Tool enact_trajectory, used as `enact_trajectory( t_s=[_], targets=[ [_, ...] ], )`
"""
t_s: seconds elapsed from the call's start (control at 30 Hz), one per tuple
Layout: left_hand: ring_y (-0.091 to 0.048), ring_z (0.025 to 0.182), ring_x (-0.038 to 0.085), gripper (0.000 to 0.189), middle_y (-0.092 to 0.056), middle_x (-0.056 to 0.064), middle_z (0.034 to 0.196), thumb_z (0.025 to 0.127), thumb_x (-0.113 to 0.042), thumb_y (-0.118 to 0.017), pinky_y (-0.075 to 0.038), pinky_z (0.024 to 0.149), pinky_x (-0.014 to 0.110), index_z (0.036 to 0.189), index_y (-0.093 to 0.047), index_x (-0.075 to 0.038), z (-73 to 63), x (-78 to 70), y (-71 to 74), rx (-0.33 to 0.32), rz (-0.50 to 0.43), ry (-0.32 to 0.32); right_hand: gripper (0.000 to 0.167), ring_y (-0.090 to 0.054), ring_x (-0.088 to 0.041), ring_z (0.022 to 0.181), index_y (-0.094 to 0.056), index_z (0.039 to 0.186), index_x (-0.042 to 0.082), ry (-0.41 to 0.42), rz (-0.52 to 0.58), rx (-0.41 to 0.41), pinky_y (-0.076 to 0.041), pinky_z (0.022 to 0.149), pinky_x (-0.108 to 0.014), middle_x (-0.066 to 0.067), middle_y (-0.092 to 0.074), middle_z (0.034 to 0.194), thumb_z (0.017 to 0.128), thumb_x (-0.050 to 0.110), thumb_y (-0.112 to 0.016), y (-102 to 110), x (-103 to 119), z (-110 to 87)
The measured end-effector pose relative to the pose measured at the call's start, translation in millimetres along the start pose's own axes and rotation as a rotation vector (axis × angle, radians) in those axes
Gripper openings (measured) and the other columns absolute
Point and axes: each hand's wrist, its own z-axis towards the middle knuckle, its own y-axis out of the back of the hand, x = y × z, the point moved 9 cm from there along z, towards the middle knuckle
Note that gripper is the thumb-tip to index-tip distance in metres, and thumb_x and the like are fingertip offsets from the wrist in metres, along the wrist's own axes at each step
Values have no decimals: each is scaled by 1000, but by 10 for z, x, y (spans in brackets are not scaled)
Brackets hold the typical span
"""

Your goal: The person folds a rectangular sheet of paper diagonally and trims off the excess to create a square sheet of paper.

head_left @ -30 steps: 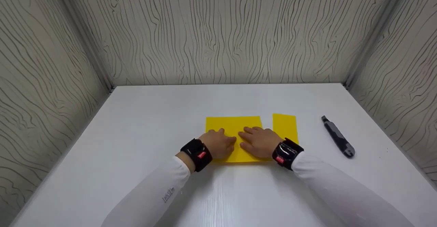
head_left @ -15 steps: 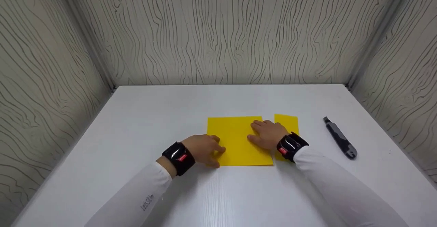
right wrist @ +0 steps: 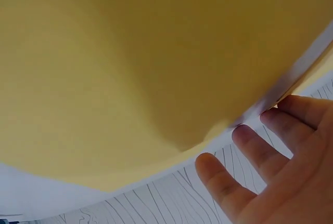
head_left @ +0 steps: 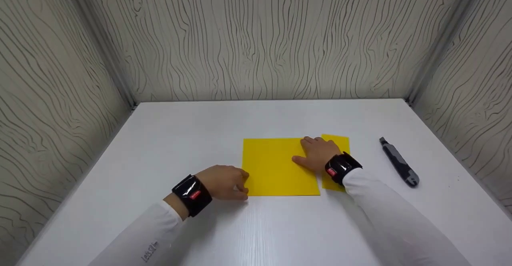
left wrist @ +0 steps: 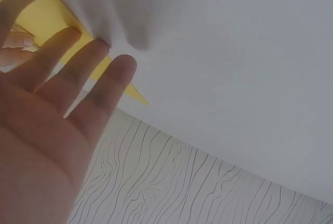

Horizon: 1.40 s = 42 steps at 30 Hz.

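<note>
A yellow sheet of paper (head_left: 276, 168) lies flat on the white table, with a narrower yellow strip (head_left: 336, 139) beyond its right edge and a thin gap between them. My left hand (head_left: 224, 182) is at the sheet's left edge, fingers loosely bent. In the left wrist view the left hand's fingers (left wrist: 96, 52) extend along the edge of the yellow paper (left wrist: 47, 11). My right hand (head_left: 320, 155) rests across the sheet's right edge and covers part of the strip. The right wrist view shows the right hand's fingers (right wrist: 260, 154) spread beside the yellow paper (right wrist: 78, 89).
A black and grey utility knife (head_left: 399, 162) lies on the table (head_left: 192, 130) to the right of the strip. Wood-patterned panels (head_left: 256, 38) enclose the table at the back and both sides.
My left hand has slid left from the middle of the sheet to its left edge. My right hand has moved slightly right and away from me, to the sheet's right edge.
</note>
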Motion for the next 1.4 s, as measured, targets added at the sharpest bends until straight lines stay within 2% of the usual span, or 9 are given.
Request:
enact_trajectory(
  t_s=[0.3,0.53,0.73,0.87,0.97,1.1,1.23,1.33,1.4],
  targets=[
    [-66,131,28,48,-67,8,153,106,-51,-66,-55,113,44,109,-87,-8,-42,93,-51,33,-103,68,88,-48,-48,151,-43,165,3,-9,-13,11,-38,122,-73,-19,-45,171,107,69,-50,52,49,-52],
    [-58,147,29,49,-62,3,159,108,-49,-62,-45,124,49,104,-87,-7,-79,183,-85,58,-189,84,89,-44,-49,154,-40,167,3,-19,15,32,-34,124,-74,-18,-42,173,108,68,-50,28,45,-70],
    [-60,141,27,51,-60,2,161,106,-54,-64,-49,119,48,101,-88,-9,-105,198,-75,51,-215,121,88,-42,-49,155,-38,168,4,-33,22,39,-32,125,-74,-18,-40,174,108,68,-50,63,33,-99],
    [-61,141,29,54,-62,7,159,105,-56,-65,-52,113,46,90,-87,-10,-72,141,-63,44,-196,98,91,-39,-48,158,-36,169,5,-28,45,54,-31,126,-74,-18,-37,176,107,71,-47,15,-6,-79],
    [-62,142,30,54,-68,10,152,105,-57,-65,-51,118,48,93,-88,-9,-36,93,-42,17,-190,58,93,-34,-48,161,-31,171,7,-26,120,70,-28,128,-72,-20,-32,177,107,72,-47,10,-49,-94],
    [-69,121,25,49,-76,8,131,102,-56,-69,-55,112,45,94,-85,-10,32,54,6,-57,-188,17,92,-29,-49,162,-27,172,7,-40,220,79,-25,131,-68,-25,-27,178,107,67,-51,171,-96,-209],
    [-61,102,21,45,-67,5,119,100,-56,-74,-57,95,37,110,-75,-13,146,54,45,-118,-150,71,89,-33,-52,159,-34,169,3,-79,195,100,-28,129,-70,-30,-28,175,106,62,-58,326,-253,-296],
    [-63,126,31,61,-62,10,142,100,-58,-72,-55,111,43,142,-65,-14,238,47,29,-100,-95,119,90,-40,-54,152,-39,166,0,-131,145,141,-34,125,-71,-34,-32,171,104,60,-64,285,-468,-315],
    [-54,148,39,73,-53,16,162,101,-60,-70,-44,125,51,158,-55,-17,286,36,-5,-57,-49,131,93,-43,-54,147,-40,164,-3,-155,129,178,-36,124,-71,-35,-35,169,101,60,-68,199,-601,-335]
  ],
)
